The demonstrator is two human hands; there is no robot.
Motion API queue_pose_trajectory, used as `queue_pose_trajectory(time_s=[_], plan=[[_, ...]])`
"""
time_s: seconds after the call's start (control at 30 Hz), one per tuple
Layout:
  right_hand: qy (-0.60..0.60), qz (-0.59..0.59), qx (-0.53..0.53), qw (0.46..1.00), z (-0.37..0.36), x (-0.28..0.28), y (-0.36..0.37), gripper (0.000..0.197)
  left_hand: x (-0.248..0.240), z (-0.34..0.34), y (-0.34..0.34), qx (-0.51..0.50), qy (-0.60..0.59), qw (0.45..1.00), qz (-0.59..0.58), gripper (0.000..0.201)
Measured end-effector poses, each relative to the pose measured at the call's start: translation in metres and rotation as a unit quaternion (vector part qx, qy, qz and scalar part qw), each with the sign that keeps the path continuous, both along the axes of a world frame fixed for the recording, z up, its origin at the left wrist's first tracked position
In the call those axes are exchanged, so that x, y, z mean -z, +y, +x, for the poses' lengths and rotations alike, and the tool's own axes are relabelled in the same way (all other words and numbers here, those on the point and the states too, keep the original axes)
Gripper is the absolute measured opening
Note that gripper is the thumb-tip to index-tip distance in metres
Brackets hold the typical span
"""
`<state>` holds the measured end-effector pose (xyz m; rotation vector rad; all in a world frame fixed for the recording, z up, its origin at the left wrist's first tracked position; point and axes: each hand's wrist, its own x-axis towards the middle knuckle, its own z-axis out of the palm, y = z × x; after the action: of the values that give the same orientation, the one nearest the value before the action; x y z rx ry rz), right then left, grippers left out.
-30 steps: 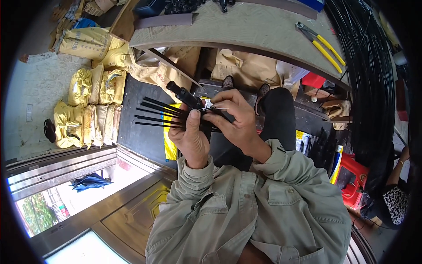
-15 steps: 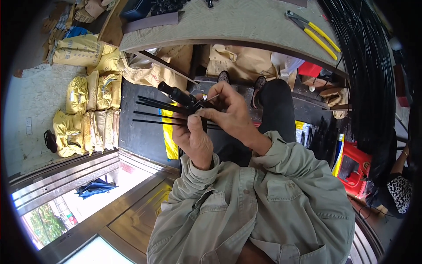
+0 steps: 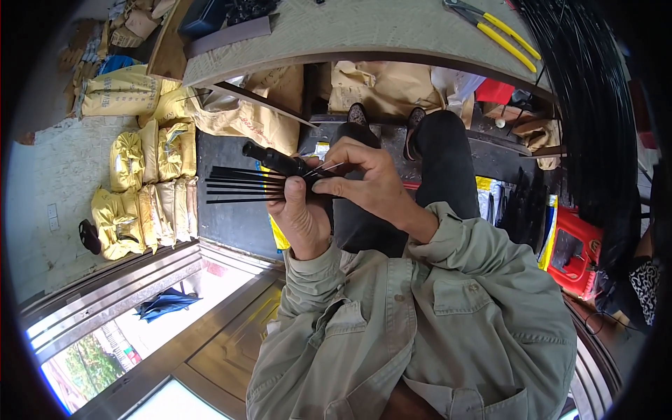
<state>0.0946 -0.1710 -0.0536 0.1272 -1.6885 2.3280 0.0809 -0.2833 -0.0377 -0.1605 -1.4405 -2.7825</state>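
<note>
My left hand [image 3: 305, 222] is closed around a black umbrella frame [image 3: 269, 158], its thumb pressed on top. The frame's thick, stepped black end points up and left. Below that end, several thin black ribs [image 3: 241, 189] fan out to the left of my fingers. From the other side, my right hand [image 3: 371, 183] meets the frame's hub with thumb and forefinger nearly together, pinching a thin, shiny wire [image 3: 326, 166]. My fingers hide most of the hub, so where the wire enters it cannot be made out.
Ahead is a worktable [image 3: 364, 35] with yellow-handled cutters [image 3: 505, 40] near its right end. Long black rods [image 3: 595, 91] hang at the right. Yellow sacks [image 3: 127, 162] are stacked leftward. A red plastic stool-like object [image 3: 584, 245] stands at right, near another person's patterned clothing [image 3: 644, 287].
The frame has turned slightly, and its ribs now lie more evenly spread to the left. My right hand stays at the hub with the wire. My view has shifted a little.
</note>
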Motion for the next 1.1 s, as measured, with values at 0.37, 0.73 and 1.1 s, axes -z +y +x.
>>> queue_pose_trajectory(time_s=[0.37, 0.73, 1.1], plan=[[-0.035, 0.028, -0.026, 0.999, -0.003, -0.002, 0.008, 0.018, 0.015, 0.0, 0.002, -0.107, 0.038, 0.993, -0.041, 0.032], [-0.059, -0.052, -0.067, 0.995, 0.0, -0.009, 0.012, 0.014, 0.003, 0.007, 0.02, -0.071, 0.095, 0.988, -0.104, 0.036], [0.045, 0.004, 0.04, 0.998, 0.006, -0.002, -0.002, 0.017, 0.002, 0.005, 0.018, -0.047, 0.047, 0.995, -0.078, 0.041]])
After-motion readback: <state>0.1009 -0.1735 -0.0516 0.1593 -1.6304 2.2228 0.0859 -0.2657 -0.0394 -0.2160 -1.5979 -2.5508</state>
